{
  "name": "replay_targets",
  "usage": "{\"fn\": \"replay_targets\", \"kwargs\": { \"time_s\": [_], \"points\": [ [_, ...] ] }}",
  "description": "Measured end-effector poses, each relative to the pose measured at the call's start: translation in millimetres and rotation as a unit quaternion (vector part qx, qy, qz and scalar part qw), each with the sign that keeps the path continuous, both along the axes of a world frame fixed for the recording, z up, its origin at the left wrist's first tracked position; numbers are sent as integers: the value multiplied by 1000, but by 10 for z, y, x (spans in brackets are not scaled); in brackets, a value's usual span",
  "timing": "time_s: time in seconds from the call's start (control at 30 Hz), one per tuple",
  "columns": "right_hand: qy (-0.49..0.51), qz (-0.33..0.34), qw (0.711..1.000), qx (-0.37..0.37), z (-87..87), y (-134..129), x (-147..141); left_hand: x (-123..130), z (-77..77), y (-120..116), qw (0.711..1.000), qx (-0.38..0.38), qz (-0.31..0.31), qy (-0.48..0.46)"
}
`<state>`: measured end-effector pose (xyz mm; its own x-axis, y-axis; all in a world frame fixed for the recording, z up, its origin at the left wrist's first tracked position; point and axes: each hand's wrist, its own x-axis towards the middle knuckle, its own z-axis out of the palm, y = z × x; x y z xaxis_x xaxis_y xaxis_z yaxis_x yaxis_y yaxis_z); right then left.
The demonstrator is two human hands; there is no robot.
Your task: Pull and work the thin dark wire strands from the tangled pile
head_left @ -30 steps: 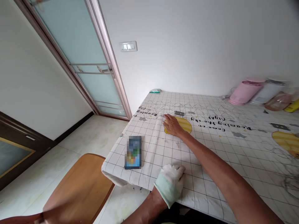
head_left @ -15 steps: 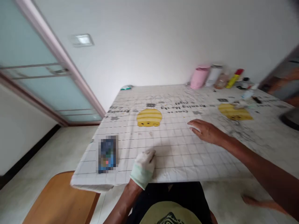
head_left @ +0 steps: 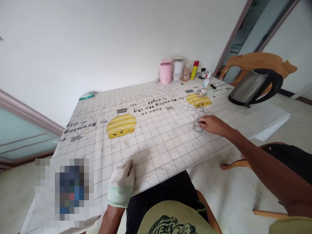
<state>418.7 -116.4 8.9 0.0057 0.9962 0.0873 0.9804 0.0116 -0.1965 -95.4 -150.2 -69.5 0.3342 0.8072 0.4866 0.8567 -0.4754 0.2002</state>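
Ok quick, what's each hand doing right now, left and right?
Left hand: gloved, flat on the tablecloth, holding nothing.
Right hand: bare, fingertips on the thin wire tangle; grip cannot be told.

The left hand (head_left: 121,186) wears a white knitted glove with a pale green cuff; the right hand (head_left: 211,124) is bare. The person wears an olive-green shirt with a dark print and dark trousers.

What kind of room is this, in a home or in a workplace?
Most likely a dining or kitchen area in a home. A table wears a cartoon-print grid cloth, an electric kettle stands at its far corner, and a pink cup and bottles line the wall. Wooden chairs stand about.
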Motion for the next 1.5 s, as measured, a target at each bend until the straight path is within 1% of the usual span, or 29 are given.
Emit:
{"fn": "replay_targets", "kwargs": {
  "time_s": [0.13,0.23,0.3,0.37,0.5,0.57,0.67,0.73,0.8,0.87,0.93,1.03,1.07,1.13,1.2,1.3,1.37,1.5],
  "points": [
    [-42,-6,999,15,-215,-113,-258,-6,-10,8,1000,0,5,21],
    [-52,7,998,30,-342,-146,-314,-6,-4,0,1000,-5,10,23],
    [-60,16,997,51,-386,-164,-312,-2,9,-12,1000,-7,10,19],
    [-80,10,994,77,-387,-190,-300,2,24,-24,1000,-11,8,14],
    [-123,6,987,108,-314,-264,-246,2,33,-34,1000,-16,-12,0],
    [-148,9,984,100,-274,-293,-206,-1,26,-32,1000,-8,-17,-2],
    [-175,20,983,60,-214,-267,-156,-1,20,-25,1000,6,-12,3],
    [-169,12,985,43,-154,-154,-147,0,22,-22,1000,10,-12,3],
    [-143,-18,988,57,-72,71,-168,0,21,-19,1000,10,-11,7],
    [-114,-47,989,76,14,406,-213,-6,13,-14,1000,6,-9,14],
    [-89,-89,990,57,80,806,-274,-15,-4,-8,1000,10,-12,20],
    [-48,-190,980,-17,104,1358,-368,-24,-30,-1,999,23,-21,23],
    [-38,-202,978,-27,91,1494,-395,-24,-35,-1,999,27,-20,24],
    [-23,-211,977,-37,48,1674,-431,-22,-37,-4,999,32,-12,25],
    [-15,-215,976,-39,2,1748,-433,-19,-34,-12,999,38,-8,21],
    [-12,-224,974,-33,-4,1747,-358,-19,-30,-23,999,48,-15,13],
    [-15,-229,973,-10,63,1713,-260,-23,-30,-25,999,47,-16,15],
    [-31,-241,967,75,321,1587,-18,-23,-25,-20,1000,21,-4,20]
  ]
}}
